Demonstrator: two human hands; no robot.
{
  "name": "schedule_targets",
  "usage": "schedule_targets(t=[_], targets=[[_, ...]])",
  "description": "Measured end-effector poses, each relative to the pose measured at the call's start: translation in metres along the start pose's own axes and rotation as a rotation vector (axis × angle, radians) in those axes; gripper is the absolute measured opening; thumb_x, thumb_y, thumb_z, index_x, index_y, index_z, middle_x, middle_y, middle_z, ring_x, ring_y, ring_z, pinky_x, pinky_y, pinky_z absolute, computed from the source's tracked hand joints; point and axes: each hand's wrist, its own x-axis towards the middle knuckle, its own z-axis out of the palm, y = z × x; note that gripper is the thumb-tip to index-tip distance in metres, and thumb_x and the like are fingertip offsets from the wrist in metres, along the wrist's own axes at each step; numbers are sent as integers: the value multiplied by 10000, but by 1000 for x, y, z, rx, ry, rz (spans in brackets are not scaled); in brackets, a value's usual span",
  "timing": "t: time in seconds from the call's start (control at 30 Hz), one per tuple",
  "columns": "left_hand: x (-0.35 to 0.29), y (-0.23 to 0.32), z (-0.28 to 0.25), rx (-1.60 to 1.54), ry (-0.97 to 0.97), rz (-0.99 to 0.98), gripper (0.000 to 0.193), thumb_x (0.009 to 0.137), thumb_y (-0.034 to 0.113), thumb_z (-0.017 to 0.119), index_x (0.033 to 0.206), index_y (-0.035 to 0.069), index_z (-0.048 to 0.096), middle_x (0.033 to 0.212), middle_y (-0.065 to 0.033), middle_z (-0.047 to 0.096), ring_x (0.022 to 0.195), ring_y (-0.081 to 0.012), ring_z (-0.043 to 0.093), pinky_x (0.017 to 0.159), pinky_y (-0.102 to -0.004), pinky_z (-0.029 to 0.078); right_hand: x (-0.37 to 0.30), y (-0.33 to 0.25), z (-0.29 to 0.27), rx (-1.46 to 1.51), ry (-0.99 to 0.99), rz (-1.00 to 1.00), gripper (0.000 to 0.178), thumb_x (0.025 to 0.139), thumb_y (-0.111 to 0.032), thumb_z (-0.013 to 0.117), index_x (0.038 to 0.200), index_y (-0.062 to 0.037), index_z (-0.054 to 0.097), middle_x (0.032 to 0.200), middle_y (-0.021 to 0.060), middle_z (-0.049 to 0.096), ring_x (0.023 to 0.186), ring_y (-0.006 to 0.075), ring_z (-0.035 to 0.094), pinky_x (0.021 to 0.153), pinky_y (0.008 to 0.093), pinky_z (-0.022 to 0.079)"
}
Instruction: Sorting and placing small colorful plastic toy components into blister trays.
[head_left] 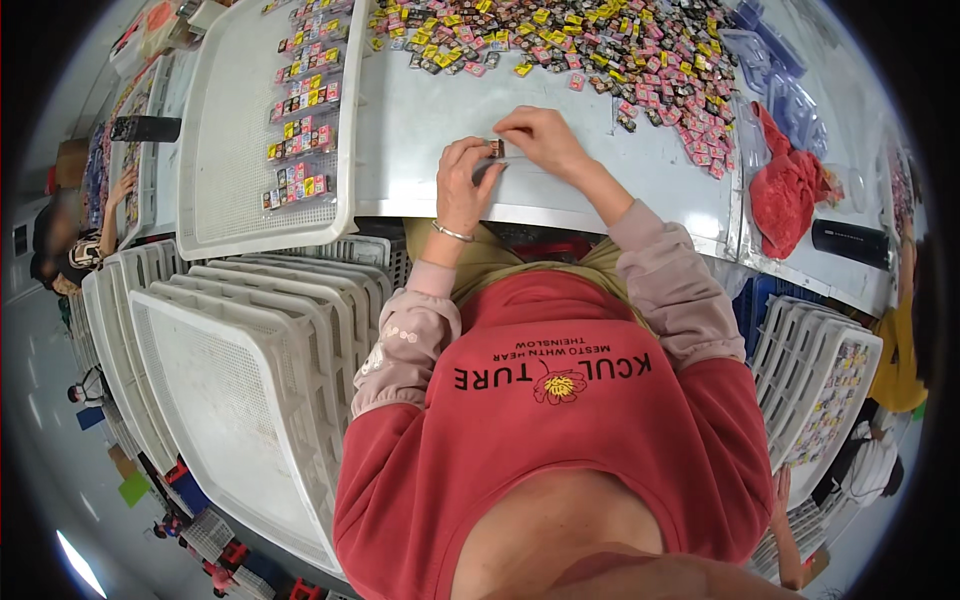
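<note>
My left hand (465, 185), with a bracelet at the wrist, is over the pale work table (420, 110). Its thumb and fingertips close on a small dark block (496, 148), which looks like the little pieces in the heap. Just beyond and to the right, my right hand (545, 137) has its thumb and fingers pinched together close above the block. Whatever sits between those fingertips is too small to make out. At the far side spreads a heap of small pink, yellow and black blocks (640, 75).
On the left lies a white mesh tray (225, 160) with rows of packed blocks (300, 140). Stacked white trays (220, 350) stand below it. To the right are a red plastic bag (785, 195), clear plastic trays (790, 100) and a black box (850, 243). Other people work nearby.
</note>
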Motion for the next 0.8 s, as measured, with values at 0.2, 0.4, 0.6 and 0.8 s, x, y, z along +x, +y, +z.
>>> schedule_targets(t=[0.2,0.4,0.6,0.8], targets=[[-1,-1,2,41,-18,28,309,697,57,746,984,28,636,979,-109,621,901,-298,581,774,-367,482,-18,-14,9,-209,59,-122,147,757,-4,600,878,-30,679,826,125,578,769,325,588,668,411,474],[-2,4,1,85,-36,52,318,708,62,737,1009,29,641,1005,-102,599,929,-291,555,819,-374,448,-7,6,-5,226,-33,128,191,771,-22,572,912,-62,694,879,115,625,820,314,620,693,419,500],[-1,7,1,109,-52,84,313,722,90,730,1016,33,639,1000,-111,583,931,-283,544,827,-376,433,56,40,-45,-438,151,-72,167,804,-28,576,949,-25,661,849,109,588,836,319,603,726,394,487],[2,10,1,56,-35,53,326,713,95,731,1006,19,611,1007,-128,585,945,-311,546,829,-386,446,70,57,-56,-602,-11,-87,151,798,-32,574,932,-31,643,933,115,563,896,313,584,753,401,469]])
